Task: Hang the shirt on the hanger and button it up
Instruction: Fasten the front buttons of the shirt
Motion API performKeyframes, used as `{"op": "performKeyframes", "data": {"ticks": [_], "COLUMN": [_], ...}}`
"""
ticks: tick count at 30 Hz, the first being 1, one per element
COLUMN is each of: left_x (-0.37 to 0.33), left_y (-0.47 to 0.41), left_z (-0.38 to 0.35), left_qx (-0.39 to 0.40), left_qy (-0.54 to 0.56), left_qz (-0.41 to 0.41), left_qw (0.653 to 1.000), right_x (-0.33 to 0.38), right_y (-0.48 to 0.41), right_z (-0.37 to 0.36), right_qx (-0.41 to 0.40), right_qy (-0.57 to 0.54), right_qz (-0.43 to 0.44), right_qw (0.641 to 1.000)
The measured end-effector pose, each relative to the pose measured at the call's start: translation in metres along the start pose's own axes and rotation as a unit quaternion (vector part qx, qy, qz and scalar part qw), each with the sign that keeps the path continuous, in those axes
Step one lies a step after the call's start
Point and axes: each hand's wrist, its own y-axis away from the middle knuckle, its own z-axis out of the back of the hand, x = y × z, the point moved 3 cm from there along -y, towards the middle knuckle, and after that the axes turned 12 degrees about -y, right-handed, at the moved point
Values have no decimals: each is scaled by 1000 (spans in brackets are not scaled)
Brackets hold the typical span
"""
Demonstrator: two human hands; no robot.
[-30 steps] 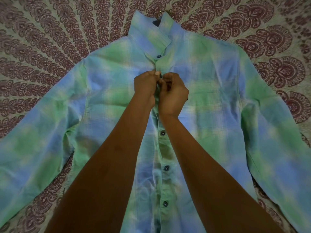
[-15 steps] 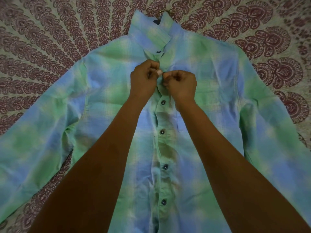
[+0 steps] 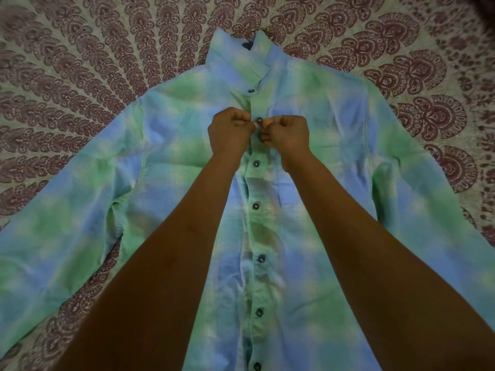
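Head view: a patterned cloth carries the blue-green shirt, spread flat with its front up, collar far and sleeves out to left and right. The left hand, fingers curled, pinches the front edge just left of a button below the collar. The right hand, also curled, pinches the fabric on that button's right. The buttons nearer the viewer are fastened. The hanger's hook is faintly visible beyond the collar.

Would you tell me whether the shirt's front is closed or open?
Closed: the shirt placket overlaps, buttons showing all down it; the left hand and right hand pinch it at the second button.
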Motion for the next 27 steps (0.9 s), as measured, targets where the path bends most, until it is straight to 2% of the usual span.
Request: {"op": "performKeyframes", "data": {"ticks": [3, 10, 20, 27], "left_x": [-1, -3, 2, -11], "left_y": [10, 79, 232, 321], "left_z": [8, 29, 49, 33], "left_qx": [-14, 8, 125, 222], "left_qy": [10, -7, -86, -158], "left_qz": [15, -38, -128, -200], "left_qw": [1000, 999, 980, 941], "right_x": [2, -2, -33, -52], "right_y": [13, 88, 242, 321], "right_z": [5, 46, 147, 231], "right_qx": [-32, -26, -97, -169], "right_qy": [25, 38, 83, 51], "right_qz": [51, 103, 83, 27], "right_qw": [998, 994, 988, 984]}}
